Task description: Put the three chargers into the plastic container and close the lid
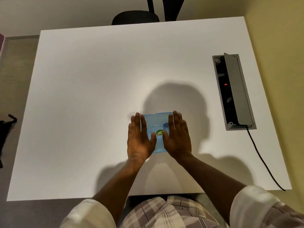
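A blue translucent plastic container (157, 122) sits on the white table (98, 96), near the front middle. Its lid, with a round green sticker (159, 133), lies on top. My left hand (139, 139) rests flat on the lid's left side, fingers straight and together. My right hand (177, 137) lies flat on the right side the same way. Both palms face down on the lid. A dim dark shape shows through the lid near my right fingers. No charger is plainly visible on the table.
A grey cable box (235, 91) with a raised flap is sunk into the table at the right, a black cable (263, 158) running from it over the front edge. A black chair (134, 17) stands behind the far edge. A dark object (5, 129) lies off the table's left.
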Demonstrator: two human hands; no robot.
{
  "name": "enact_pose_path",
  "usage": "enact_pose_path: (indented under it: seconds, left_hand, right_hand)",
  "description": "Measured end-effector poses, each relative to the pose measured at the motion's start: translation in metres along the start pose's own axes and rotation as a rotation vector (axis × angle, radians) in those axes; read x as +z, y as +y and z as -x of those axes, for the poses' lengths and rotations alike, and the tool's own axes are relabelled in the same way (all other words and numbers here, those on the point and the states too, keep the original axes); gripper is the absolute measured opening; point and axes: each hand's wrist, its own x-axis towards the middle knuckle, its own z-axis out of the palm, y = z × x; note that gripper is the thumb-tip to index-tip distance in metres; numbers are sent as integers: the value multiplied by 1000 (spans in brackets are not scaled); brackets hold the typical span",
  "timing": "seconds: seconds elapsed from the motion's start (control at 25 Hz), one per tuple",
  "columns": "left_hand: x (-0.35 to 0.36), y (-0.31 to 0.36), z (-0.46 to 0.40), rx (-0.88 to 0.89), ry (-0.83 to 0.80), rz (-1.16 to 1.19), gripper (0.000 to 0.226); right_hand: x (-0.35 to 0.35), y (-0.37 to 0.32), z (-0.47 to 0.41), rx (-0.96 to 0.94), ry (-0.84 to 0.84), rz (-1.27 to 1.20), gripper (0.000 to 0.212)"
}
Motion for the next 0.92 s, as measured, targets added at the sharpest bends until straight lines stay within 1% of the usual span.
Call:
enact_pose_path:
  seconds: [0.24,0.44,0.68,0.72,0.84,0.92]
  left_hand:
    - [3,-1,-1,9,-7,20,86]
    - [8,-4,0,37,19,8,87]
    - [8,-4,0,43,33,-88,88]
    - [7,-4,0,36,28,-81,88]
    - [-12,2,5,66,11,43,89]
    - [-25,3,1,93,14,66,89]
  right_hand:
    - [5,3,-1,2,5,36,75]
    - [6,3,0,-1,14,51,74]
    - [4,2,2,-15,20,49,73]
    - [3,2,1,-4,1,46,73]
    - [-10,-6,3,3,-54,44,74]
    - [-19,-9,1,-9,-65,59,74]
